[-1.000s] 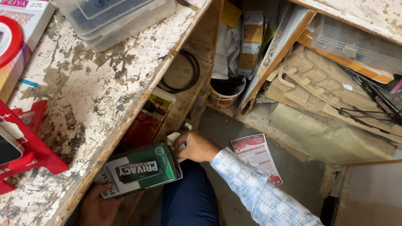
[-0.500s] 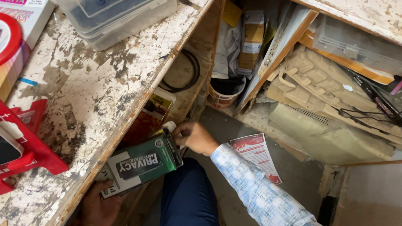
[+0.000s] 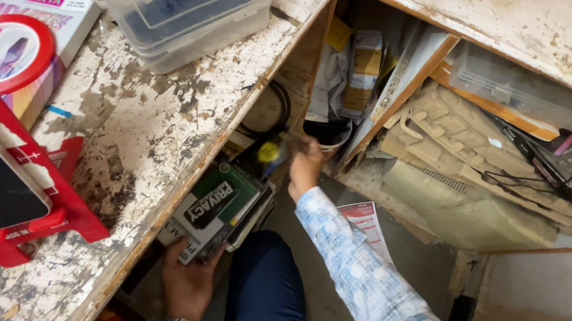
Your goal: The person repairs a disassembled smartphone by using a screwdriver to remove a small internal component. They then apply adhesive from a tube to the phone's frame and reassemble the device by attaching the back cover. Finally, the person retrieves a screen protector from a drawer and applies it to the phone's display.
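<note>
The left hand (image 3: 189,284) was clamped from below on a stack of flat green-and-black boxes (image 3: 214,209), held just under the front edge of the worn desk (image 3: 155,125). The right hand (image 3: 306,165), blurred, was closed on a small yellow-tipped object (image 3: 269,152) at the under-desk shelf opening. Judged from this, the boxes were out of the shelf and not yet set down, with the small object still in hand.
</note>
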